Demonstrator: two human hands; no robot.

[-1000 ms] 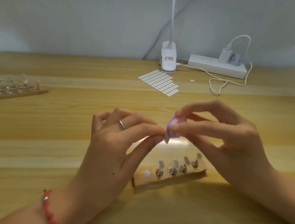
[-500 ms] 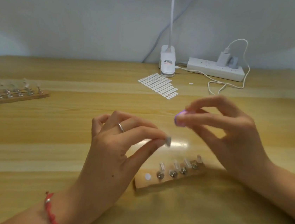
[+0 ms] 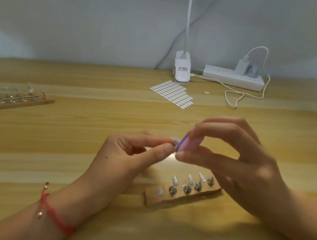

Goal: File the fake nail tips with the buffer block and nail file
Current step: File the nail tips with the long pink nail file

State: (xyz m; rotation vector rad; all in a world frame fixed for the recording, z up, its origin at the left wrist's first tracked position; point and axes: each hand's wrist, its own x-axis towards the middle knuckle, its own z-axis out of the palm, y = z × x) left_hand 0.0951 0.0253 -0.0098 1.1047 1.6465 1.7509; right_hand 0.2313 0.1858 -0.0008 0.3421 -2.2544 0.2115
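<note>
**Nail tip pinched against buffer block, mid-bench**

Two wooden strips (image 3: 17,101) lie at the left edge of the bench (image 3: 51,147). They carry rows of clear tips on metal pegs, too blurred for detail.

The left hand (image 3: 126,155), with a red bracelet (image 3: 54,212) on its wrist, is raised above the bench middle. Its thumb and forefinger are closed on a small clear nail tip (image 3: 174,140), and its other fingers curl toward the palm.

The tip lies against the purple face of the pink buffer block (image 3: 188,145).

The right hand (image 3: 243,169) pinches the block, thumb below and forefinger above, with its other fingers loosely arched.

Below both hands, a wooden holder (image 3: 184,198) carries a white dot at its left end and a row of metal pegs, some with clear tips.

Along the back edge stand a sheet of adhesive dots (image 3: 173,94), a clip lamp (image 3: 182,69) and a power strip (image 3: 233,78).
</note>
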